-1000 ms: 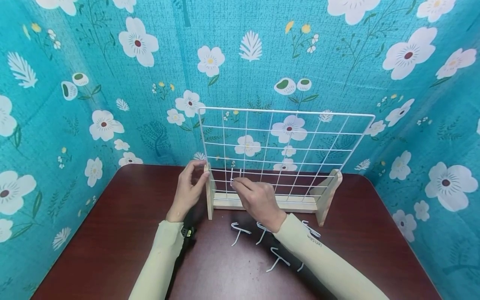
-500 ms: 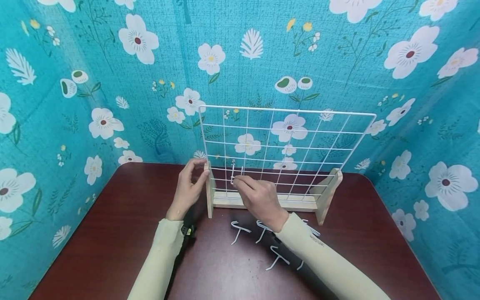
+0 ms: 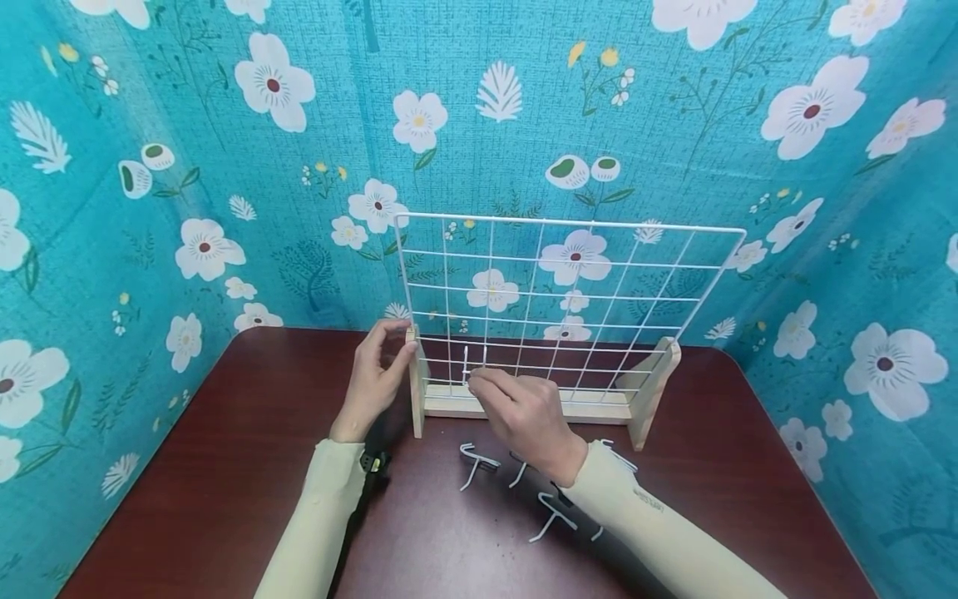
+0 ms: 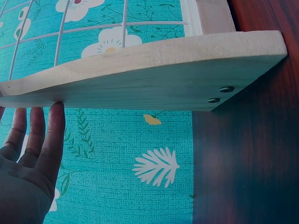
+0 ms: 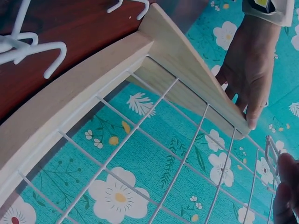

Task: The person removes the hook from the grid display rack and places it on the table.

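Note:
A white wire grid (image 3: pixel 572 223) stands upright in a wooden base with a side panel (image 3: pixel 417 387) at each end. My left hand (image 3: pixel 377 374) holds the top of the left panel, thumb at its front edge. In the left wrist view, its fingers (image 4: pixel 50 140) reach the panel's outer face. My right hand (image 3: pixel 527 416) pinches a white wire hook (image 3: pixel 466 363) in front of the grid's lower left; two prongs stick up above the fingers, which cover the rest. The right wrist view shows this hook (image 5: pixel 268 150) close to the grid wires.
Several more white hooks, such as this double-wire hook (image 3: pixel 554 517), lie on the dark red table (image 3: pixel 247 466) below the right forearm. The right wooden panel (image 3: pixel 657 395) stands beyond that arm. A blue flowered curtain (image 3: pixel 314 166) surrounds the table's back and sides.
My right hand has moved slightly down with the hook, whose prongs now stand lower against the grid. My left hand stays on the left panel.

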`<state>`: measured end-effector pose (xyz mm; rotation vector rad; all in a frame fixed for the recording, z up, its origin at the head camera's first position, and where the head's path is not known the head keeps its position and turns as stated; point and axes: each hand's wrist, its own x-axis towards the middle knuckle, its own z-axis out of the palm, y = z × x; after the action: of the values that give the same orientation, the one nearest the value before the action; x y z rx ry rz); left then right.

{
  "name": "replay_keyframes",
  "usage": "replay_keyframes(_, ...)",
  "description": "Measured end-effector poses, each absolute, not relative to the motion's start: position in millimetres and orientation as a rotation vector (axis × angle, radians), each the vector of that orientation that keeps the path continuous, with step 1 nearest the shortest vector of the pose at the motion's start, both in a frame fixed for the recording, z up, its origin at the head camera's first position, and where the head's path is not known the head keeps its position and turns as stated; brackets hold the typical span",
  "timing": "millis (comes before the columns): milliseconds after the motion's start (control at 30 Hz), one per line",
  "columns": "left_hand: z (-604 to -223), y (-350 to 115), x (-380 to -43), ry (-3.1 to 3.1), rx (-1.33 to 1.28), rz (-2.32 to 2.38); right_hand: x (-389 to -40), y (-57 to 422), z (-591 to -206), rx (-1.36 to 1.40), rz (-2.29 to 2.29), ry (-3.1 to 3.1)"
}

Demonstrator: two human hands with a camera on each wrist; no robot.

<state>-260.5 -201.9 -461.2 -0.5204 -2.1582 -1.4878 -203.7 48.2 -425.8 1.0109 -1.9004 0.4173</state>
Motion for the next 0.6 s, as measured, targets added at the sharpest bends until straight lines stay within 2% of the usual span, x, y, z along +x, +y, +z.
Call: replay_keyframes(600,-461.2,-201.8,-260.3,-2.143,-0.522,-1.489,-174.0,65.2,-445.6,1.104,0.428,-1.805)
